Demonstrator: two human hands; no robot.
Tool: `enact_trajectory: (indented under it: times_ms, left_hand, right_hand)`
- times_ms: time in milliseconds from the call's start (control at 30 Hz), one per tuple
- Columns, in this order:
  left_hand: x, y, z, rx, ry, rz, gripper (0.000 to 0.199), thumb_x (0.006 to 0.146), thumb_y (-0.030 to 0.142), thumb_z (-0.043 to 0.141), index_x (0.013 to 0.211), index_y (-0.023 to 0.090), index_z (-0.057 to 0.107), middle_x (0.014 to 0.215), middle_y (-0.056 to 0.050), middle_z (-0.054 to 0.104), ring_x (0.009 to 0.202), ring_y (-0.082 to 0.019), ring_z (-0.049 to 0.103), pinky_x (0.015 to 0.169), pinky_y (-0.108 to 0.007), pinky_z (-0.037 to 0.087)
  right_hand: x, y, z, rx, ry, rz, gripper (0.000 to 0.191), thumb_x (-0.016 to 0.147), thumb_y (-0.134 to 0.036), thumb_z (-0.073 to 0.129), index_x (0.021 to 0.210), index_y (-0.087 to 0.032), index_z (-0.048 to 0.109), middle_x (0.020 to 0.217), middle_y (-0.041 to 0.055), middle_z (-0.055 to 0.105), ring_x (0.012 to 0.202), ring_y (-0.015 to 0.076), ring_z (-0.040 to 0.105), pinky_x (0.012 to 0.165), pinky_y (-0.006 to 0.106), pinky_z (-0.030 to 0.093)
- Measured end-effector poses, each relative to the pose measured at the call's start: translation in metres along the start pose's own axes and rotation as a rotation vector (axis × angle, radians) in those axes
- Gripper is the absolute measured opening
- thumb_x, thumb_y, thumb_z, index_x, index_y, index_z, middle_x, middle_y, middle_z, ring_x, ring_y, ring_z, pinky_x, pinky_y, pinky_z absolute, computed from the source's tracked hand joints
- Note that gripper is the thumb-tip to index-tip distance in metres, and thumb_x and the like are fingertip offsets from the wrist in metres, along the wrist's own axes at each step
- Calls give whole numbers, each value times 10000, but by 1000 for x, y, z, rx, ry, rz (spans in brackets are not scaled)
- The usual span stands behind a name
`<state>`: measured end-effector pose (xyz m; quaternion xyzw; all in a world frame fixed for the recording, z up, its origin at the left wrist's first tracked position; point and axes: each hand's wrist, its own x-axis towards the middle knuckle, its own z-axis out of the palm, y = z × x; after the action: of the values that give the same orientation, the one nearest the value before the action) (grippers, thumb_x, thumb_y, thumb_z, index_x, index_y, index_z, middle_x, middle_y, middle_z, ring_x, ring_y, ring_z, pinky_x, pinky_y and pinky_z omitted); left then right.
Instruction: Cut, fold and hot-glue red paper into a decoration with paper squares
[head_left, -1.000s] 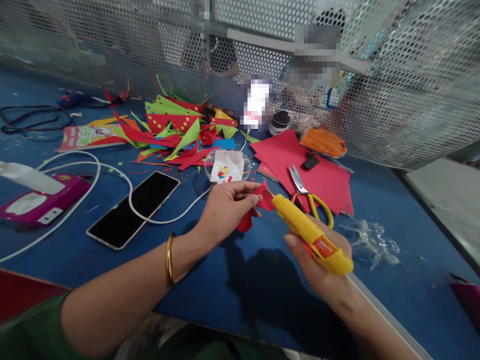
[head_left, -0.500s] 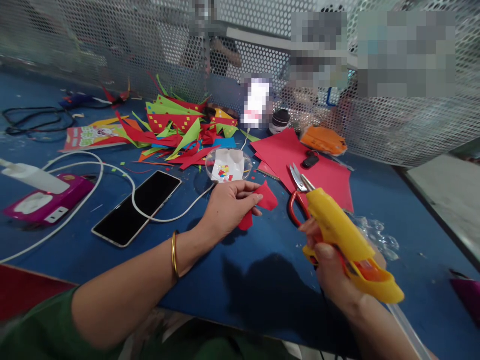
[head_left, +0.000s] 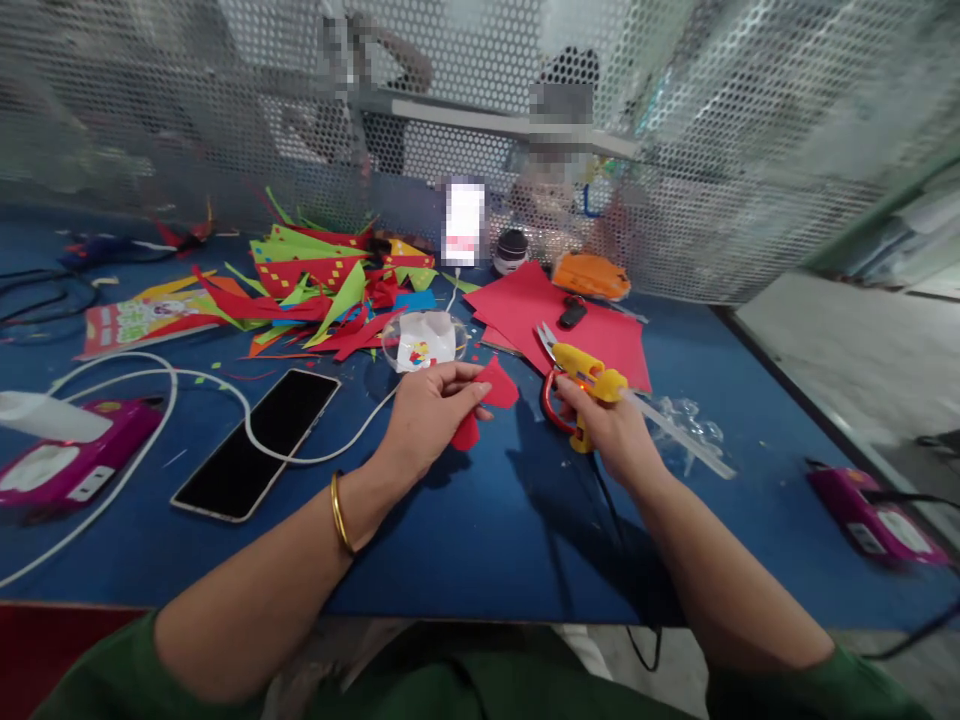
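My left hand (head_left: 429, 415) pinches a small piece of red paper (head_left: 499, 384) between thumb and fingers, above the blue table. Part of that paper hangs below the fingers. In my right hand (head_left: 611, 425) is a yellow glue gun (head_left: 581, 364), its clear glue stick (head_left: 686, 440) jutting out the back to the right. Red-handled scissors (head_left: 550, 395) lie just left of the glue gun, partly hidden by it. Beyond my left hand stands a clear round dish (head_left: 459, 345) lined with white paper and holding tiny coloured bits.
A black phone (head_left: 259, 445) and white cable lie left, by a purple power strip (head_left: 124, 420). Coloured paper scraps (head_left: 330, 290) heap behind. Red paper sheets (head_left: 622, 345) and an orange packet (head_left: 592, 274) lie back right. Another purple power strip (head_left: 874, 515) sits right. Perforated panel (head_left: 247, 130) behind.
My right hand has brought the glue gun down and inward, turning it so its back end points right. My left hand still holds the red paper. The view has shifted rightward.
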<state>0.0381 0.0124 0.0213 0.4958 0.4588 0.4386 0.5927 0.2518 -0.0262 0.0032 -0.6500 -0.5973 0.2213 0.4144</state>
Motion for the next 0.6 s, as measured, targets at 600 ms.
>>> enact_trajectory:
  times_ms: [600]
  left_hand:
    - [-10, 3, 7, 70, -92, -34, 181, 785, 269, 745, 934, 166, 753, 841, -71, 796, 627, -141, 714, 489, -196, 496]
  right_hand:
    - [-52, 52, -114, -1083, 41, 81, 280, 935, -355, 494, 903, -193, 721, 948, 177, 717, 806, 298, 644, 708, 407, 439]
